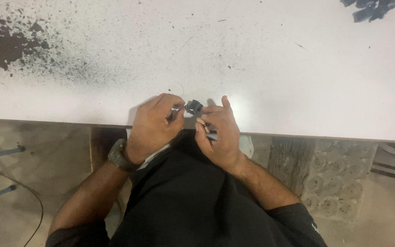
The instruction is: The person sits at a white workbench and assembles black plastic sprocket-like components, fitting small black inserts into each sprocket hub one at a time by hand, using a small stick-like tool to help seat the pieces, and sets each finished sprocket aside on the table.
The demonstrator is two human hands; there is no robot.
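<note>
I hold a small black part between my two hands, just above the near edge of the white tabletop. My left hand is closed around something thin and pinches toward the part with thumb and forefinger; I cannot tell clearly what is between these fingers. My right hand is half closed, its fingertips touch the right side of the part, and a small pale piece sits between its fingers. I judge the part to be very light and stiff, probably hard plastic, so it needs only a gentle pinch, but it is so small that it can slip or roll away easily. The best place to take it seems to be on its two opposite sides, with the fingertips. On the far left the tabletop has dark speckled stains, and at the far right corner lies a heap of black pieces, well apart from my hands.
</note>
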